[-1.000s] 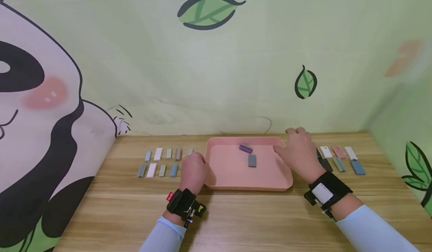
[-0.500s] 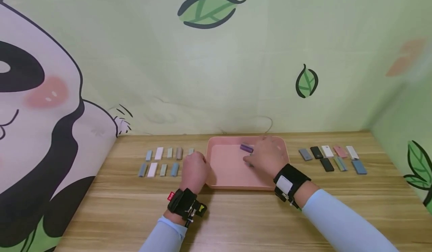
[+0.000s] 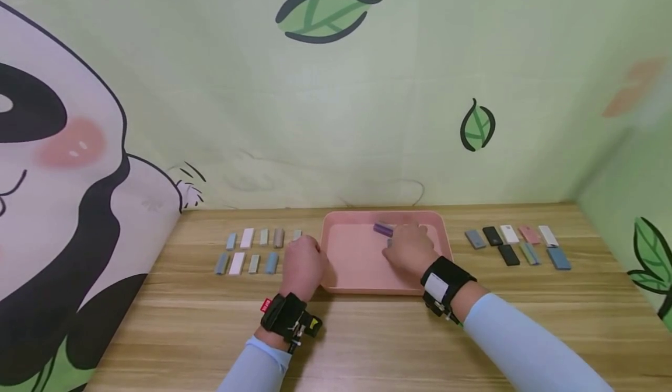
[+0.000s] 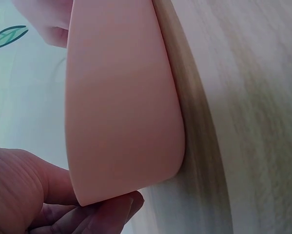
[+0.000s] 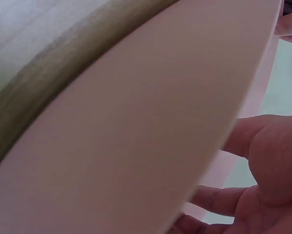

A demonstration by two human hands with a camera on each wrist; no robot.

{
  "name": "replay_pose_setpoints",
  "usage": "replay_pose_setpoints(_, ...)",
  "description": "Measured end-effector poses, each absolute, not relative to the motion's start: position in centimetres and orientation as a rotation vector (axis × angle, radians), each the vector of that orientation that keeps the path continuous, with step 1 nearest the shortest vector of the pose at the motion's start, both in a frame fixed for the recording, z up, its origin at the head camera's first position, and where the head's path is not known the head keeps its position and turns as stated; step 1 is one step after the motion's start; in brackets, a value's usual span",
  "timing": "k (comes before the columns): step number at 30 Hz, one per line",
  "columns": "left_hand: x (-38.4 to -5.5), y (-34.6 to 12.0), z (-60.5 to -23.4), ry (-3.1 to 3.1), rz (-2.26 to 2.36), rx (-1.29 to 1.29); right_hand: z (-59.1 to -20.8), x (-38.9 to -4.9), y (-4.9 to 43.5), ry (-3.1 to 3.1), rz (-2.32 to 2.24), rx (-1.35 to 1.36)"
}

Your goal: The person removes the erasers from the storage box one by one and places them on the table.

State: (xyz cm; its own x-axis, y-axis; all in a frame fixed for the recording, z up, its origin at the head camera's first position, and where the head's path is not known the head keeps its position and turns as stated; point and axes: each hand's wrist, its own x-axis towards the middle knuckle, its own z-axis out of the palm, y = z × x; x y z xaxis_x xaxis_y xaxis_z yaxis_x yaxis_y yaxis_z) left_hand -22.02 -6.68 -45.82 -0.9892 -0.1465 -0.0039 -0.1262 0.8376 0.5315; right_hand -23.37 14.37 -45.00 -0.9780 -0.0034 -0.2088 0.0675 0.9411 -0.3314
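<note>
My left hand (image 3: 303,268) grips the left edge of a shallow pink tray (image 3: 341,263). In the left wrist view, its thumb and fingers (image 4: 111,214) lie on either side of the tray wall. My right hand (image 3: 409,248) reaches down into the tray's right half, over a small flat grey rectangular piece (image 3: 389,242) mostly covered by the hand. Beside it lies a small purple piece (image 3: 383,229). In the right wrist view the tray wall hides the fingertips of the right hand (image 5: 262,170), so I cannot tell whether they pinch the grey piece.
Left of the tray, two rows of small pieces, including a white one (image 3: 237,263) and a blue one (image 3: 271,263), lie on the wooden table (image 3: 367,345). To the right lie more, among them a grey one (image 3: 475,239), a black one (image 3: 508,255) and a blue one (image 3: 559,258).
My right hand has moved left from beside the tray's right edge to inside it, over the grey piece. The pieces on the right are uncovered. My left hand stays in place.
</note>
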Motion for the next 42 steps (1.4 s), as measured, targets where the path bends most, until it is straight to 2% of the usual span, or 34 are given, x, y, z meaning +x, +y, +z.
replay_pose_setpoints(16,-22.1,-6.7,-46.0,-2.97,-0.879,0.233,-46.4,-23.4,14.8,2.957,-0.569,-0.269)
replay_pose_setpoints(26,-22.1,-6.7,-46.0,-2.966,-0.891,0.228,-46.1,-22.2,15.1,2.949,-0.624,-0.383)
replay_pose_setpoints(36,-22.2,-6.8,-46.1,-2.969,-0.873,0.201,-44.7,-22.2,18.0,2.926,-0.912,-0.274)
replay_pose_setpoints(42,-22.1,-6.9,-46.2,-2.955,-0.852,0.157,-42.4,-22.3,21.9,2.969,-0.871,-0.176)
